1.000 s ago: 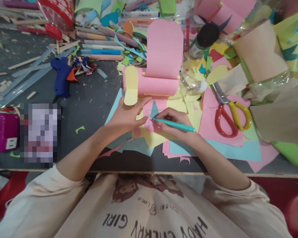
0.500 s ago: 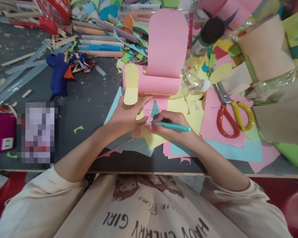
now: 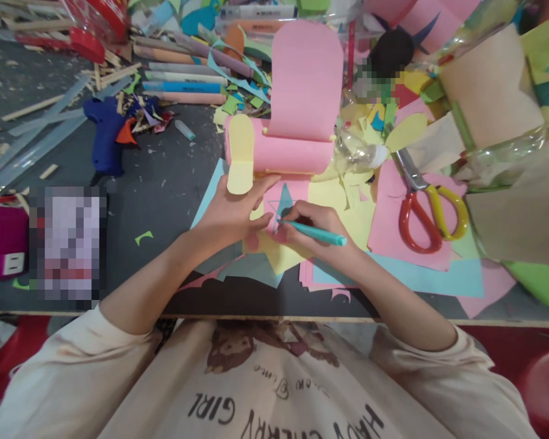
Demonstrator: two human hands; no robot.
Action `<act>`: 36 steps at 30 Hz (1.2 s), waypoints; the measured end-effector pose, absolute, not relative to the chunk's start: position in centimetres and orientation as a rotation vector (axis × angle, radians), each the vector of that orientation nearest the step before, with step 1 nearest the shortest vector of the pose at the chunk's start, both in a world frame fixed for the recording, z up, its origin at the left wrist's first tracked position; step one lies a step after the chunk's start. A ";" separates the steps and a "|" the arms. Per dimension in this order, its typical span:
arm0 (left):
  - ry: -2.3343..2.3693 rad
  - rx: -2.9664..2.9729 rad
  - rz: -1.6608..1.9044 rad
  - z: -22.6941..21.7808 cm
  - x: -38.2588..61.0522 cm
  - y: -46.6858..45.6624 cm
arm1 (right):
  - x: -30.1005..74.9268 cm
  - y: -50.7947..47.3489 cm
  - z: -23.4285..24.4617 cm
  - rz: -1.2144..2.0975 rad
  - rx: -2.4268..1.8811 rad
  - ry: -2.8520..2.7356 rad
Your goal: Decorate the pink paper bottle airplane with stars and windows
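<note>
Item: right hand (image 3: 313,228), grip closed around a teal pen (image 3: 318,233), fingers bunched near the tip and the barrel slanting out to the right; the tip rests on a small pink sheet (image 3: 297,190) that bears a pen-drawn star outline (a blue pointed shape shows inside the outline). Item: left hand (image 3: 231,216), grip open and clasping nothing, palm down with fingers pressed flat on the papers just left of the star, thumb touching the pink sheet's near edge. The pink sheet lies on yellow paper (image 3: 281,259), itself on a layered pile of blue and pink sheets near the front of the dark counter (image 3: 165,183). Just behind the hands: a pink paper roll model (image 3: 286,157) with an upright curved back and a yellow oval flap (image 3: 241,155) at its left end. To the right: red-and-yellow scissors (image 3: 427,210), lying on pink paper. Far left: a blue glue gun (image 3: 103,134), with a row of markers (image 3: 187,88) and paper scraps behind it.
</note>
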State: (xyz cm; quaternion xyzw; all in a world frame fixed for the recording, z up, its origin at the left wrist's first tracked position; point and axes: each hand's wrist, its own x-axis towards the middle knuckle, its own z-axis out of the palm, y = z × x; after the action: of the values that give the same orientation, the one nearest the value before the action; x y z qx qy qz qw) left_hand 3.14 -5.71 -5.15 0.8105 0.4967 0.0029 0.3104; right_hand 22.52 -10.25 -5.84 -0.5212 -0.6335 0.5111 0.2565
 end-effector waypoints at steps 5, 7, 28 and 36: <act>1.295 2.141 0.004 -5.3 3.1 -5.8 | 22.4 -10.2 -5.7 1.420 -1.440 -1.700; 1.294 2.136 0.011 -5.4 3.0 -5.8 | 22.4 -10.2 -5.7 1.342 -1.409 -1.708; 1.303 2.114 0.060 -5.8 2.9 -5.9 | 22.4 -10.2 -5.6 1.324 -1.419 -1.766; 1.292 2.120 0.076 -5.8 3.0 -5.7 | 22.3 -10.3 -5.5 1.364 -1.426 -1.775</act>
State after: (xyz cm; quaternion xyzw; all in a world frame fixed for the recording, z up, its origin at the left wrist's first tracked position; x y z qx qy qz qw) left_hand 2.97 -5.75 -5.78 0.8079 0.4922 0.0289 0.3230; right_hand 22.32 -10.25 -5.52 -0.5214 -0.6490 0.4988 0.2413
